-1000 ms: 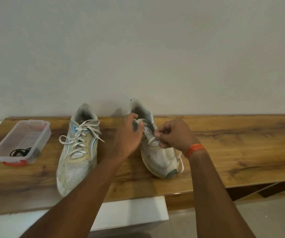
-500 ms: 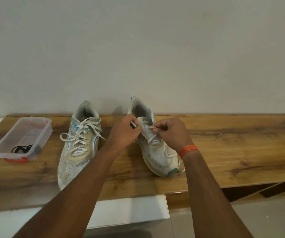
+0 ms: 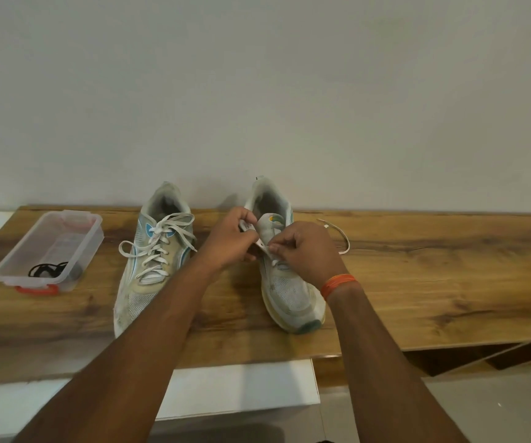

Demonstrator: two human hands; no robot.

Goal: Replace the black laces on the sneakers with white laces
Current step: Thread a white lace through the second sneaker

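Both hands work at the right sneaker [image 3: 289, 282], the landmark for everything else. Right hand [image 3: 309, 251] sits over its eyelet rows with thumb and forefinger pinched on the white lace [image 3: 342, 238], apparently at an eyelet just below the tongue; it is placed there, I judge, to feed or draw the lace through that hole. Left hand [image 3: 230, 243] comes in from the sneaker's left side, its fingers curled and pinching the upper edge or the other lace end beside the tongue; which of the two I cannot tell, since the fingers hide it. Its job looks to be holding the flap steady so the eyelet stays open to the right hand.

A loose length of the white lace loops onto the wooden table [image 3: 433, 282] just right of the sneaker's collar, slack left over for the upper holes.

Left of this shoe, beyond the left forearm, the left sneaker [image 3: 152, 266] stands already threaded in white, ends untied. Farther left still, a clear plastic box [image 3: 49, 251] holds the black laces [image 3: 48, 270], kept out of the way. So the task seems near its end: only the upper eyelets of the right sneaker look unfinished.
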